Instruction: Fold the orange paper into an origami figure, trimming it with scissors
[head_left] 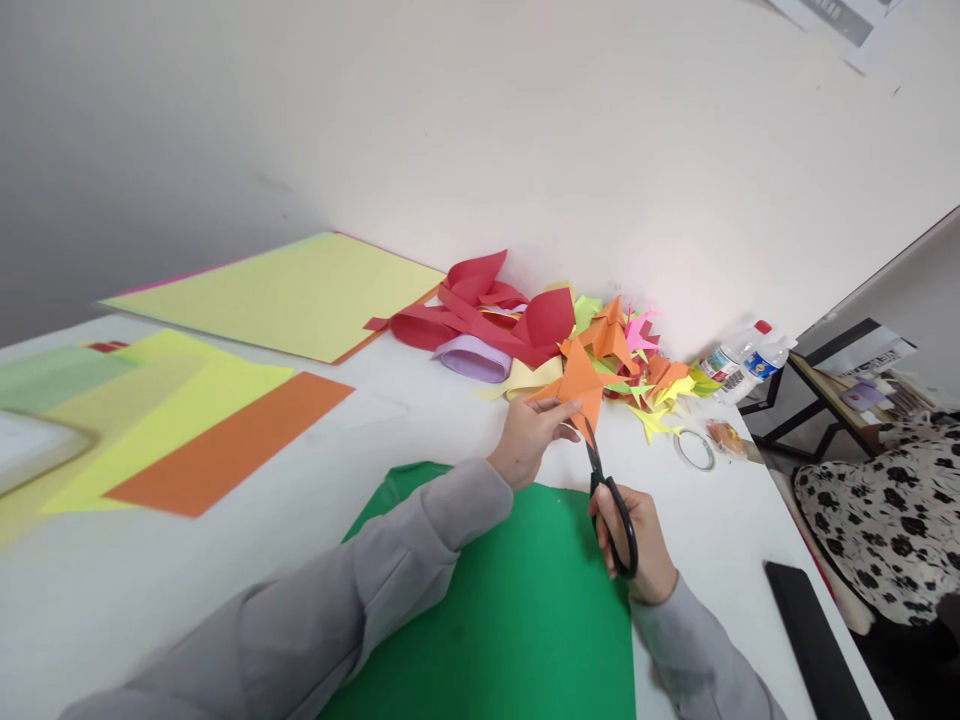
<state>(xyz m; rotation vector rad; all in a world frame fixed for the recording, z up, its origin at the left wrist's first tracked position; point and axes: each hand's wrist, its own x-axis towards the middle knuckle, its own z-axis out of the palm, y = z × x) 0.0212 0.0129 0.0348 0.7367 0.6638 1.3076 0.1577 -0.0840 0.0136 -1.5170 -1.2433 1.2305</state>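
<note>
An orange folded paper star (581, 383) is pinched in my left hand (529, 435), its points spread above the fingers. My right hand (637, 540) grips black-handled scissors (626, 525) by the loops. The scissor blades reach up to the lower edge of the orange paper; whether they are closed on it I cannot tell. Below both hands lies a large green sheet (517, 610), partly covered by my left sleeve. Just behind the star sits a heap of folded paper shapes, with an orange one (609, 335) and a yellow one (652, 422) showing.
Red paper loops (480, 310) and a lilac loop (474, 358) lie by the wall. Pale yellow sheets (300, 290) and an orange strip (232, 445) are at left. At right are a tape roll (694, 450), two bottles (739, 355), a black bar (814, 640) and a person in floral cloth (885, 520).
</note>
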